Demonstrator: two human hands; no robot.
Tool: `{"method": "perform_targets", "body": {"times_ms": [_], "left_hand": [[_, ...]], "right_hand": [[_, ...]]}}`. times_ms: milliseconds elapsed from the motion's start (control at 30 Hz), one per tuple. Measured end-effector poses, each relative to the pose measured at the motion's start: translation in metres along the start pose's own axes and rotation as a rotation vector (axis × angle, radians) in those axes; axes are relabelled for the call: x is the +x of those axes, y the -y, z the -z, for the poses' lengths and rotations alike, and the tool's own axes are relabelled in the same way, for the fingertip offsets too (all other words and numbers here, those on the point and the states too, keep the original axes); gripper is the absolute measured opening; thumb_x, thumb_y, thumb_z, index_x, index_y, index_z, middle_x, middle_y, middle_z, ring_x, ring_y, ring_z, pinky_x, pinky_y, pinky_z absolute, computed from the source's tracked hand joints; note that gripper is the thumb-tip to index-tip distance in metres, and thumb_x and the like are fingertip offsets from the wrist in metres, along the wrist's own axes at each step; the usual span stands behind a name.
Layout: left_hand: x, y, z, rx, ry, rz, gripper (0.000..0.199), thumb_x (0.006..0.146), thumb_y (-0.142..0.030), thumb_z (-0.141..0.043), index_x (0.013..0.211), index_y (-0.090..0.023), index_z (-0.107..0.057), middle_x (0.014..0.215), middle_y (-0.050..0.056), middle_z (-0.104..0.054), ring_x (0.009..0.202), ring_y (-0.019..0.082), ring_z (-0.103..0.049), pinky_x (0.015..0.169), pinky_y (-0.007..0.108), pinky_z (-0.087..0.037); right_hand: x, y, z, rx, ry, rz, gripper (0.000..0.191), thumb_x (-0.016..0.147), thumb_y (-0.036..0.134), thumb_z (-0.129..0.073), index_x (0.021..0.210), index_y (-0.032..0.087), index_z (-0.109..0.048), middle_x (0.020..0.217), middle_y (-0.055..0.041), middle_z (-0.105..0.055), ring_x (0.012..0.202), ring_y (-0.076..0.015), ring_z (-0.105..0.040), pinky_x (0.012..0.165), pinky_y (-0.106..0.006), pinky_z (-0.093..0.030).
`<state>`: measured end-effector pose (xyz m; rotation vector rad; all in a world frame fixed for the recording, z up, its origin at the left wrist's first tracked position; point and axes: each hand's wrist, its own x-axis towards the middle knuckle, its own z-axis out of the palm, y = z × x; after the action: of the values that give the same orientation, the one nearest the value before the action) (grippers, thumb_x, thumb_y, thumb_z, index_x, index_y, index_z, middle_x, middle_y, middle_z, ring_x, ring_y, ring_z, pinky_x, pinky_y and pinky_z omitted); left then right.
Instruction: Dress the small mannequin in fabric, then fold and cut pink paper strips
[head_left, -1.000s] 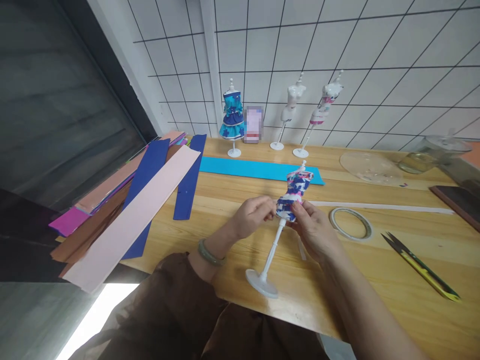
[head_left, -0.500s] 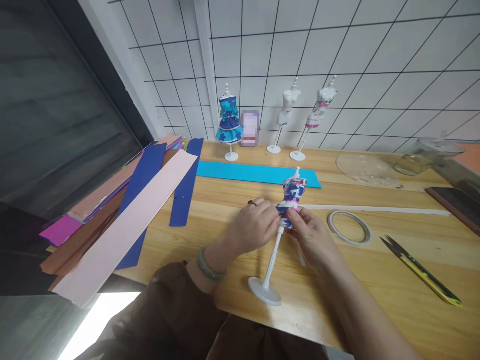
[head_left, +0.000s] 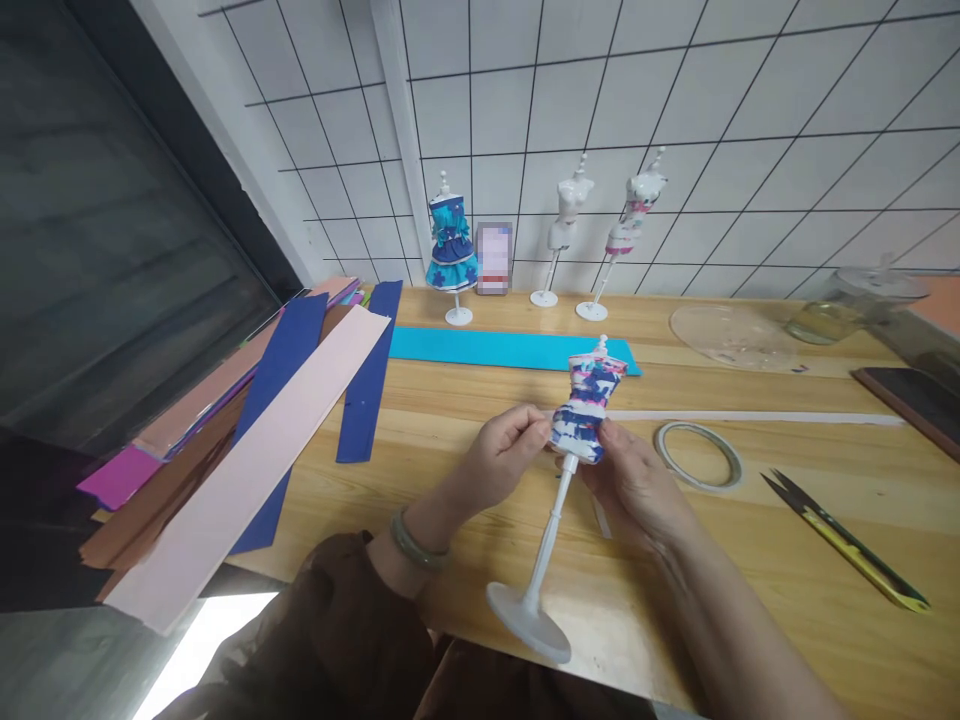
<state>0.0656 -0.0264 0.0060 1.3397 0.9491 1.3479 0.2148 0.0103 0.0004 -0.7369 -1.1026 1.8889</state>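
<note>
A miniature dress form (head_left: 589,405), white with blue and pink patches, leans on a white stand between my hands. My left hand (head_left: 510,450) is closed, thumb and fingers pinching at the left side of its hip. Against the right side of the hip, my right hand (head_left: 634,475) presses with its thumb; its other fingers are partly hidden behind. The stand's round base (head_left: 529,622) is tilted near the front edge of the table. Below my right hand, a short pale strip (head_left: 602,520) shows.
Foam sheets (head_left: 247,470) in several colours lie at left, a turquoise strip (head_left: 487,348) behind. A tape roll (head_left: 697,487) and yellow-handled snips (head_left: 847,545) lie at right. A dressed form (head_left: 451,245) and two other forms (head_left: 570,215) stand along the wall beside a phone (head_left: 495,258).
The dress form has turned and come closer, its base moving toward the front edge. My left hand has rolled so its thumb now shows.
</note>
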Motion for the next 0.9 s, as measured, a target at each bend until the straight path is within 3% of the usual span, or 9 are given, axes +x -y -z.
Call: {"method": "perform_targets", "body": {"times_ms": [267,500,700,900], "left_hand": [[0.0,0.001,-0.001,-0.425,-0.105,0.146,0.026,0.077,-0.038,-0.059,0.07,-0.015,-0.049,0.063,-0.002,-0.046,0.061,0.009,-0.042,0.062,0.025,-0.036],[0.0,-0.008,-0.006,-0.685,-0.109,0.221,0.026,0.076,-0.034,-0.06,0.065,-0.016,-0.044,0.061,-0.002,-0.042,0.058,0.008,-0.042,0.058,0.024,-0.037],[0.0,-0.006,-0.005,-0.653,-0.101,0.241,0.027,0.077,-0.037,-0.058,0.065,-0.016,-0.046,0.06,-0.001,-0.043,0.057,0.009,-0.045,0.059,0.025,-0.039],[-0.004,-0.003,0.003,-0.403,-0.15,0.082,0.03,0.085,-0.037,-0.041,0.075,-0.013,-0.056,0.067,0.004,-0.054,0.066,0.014,-0.053,0.068,0.03,-0.043]], "right_hand": [[0.0,0.0,0.001,0.021,-0.021,0.009,0.035,0.073,0.05,-0.06,0.094,0.023,-0.067,0.094,-0.0076,-0.068,0.082,-0.0246,-0.063,0.071,-0.038,-0.05],[-0.002,0.002,-0.005,0.069,0.019,-0.032,0.04,0.07,0.051,-0.052,0.101,0.027,-0.064,0.097,-0.0055,-0.068,0.092,-0.0274,-0.061,0.078,-0.042,-0.048],[-0.008,0.007,-0.002,0.097,0.01,-0.075,0.05,0.071,0.049,-0.045,0.114,0.027,-0.058,0.1,-0.0063,-0.068,0.095,-0.029,-0.06,0.083,-0.048,-0.045],[-0.009,0.006,-0.002,0.176,-0.015,-0.021,0.035,0.069,0.053,-0.057,0.094,0.029,-0.065,0.091,-0.0062,-0.067,0.089,-0.0276,-0.061,0.081,-0.048,-0.046]]}}
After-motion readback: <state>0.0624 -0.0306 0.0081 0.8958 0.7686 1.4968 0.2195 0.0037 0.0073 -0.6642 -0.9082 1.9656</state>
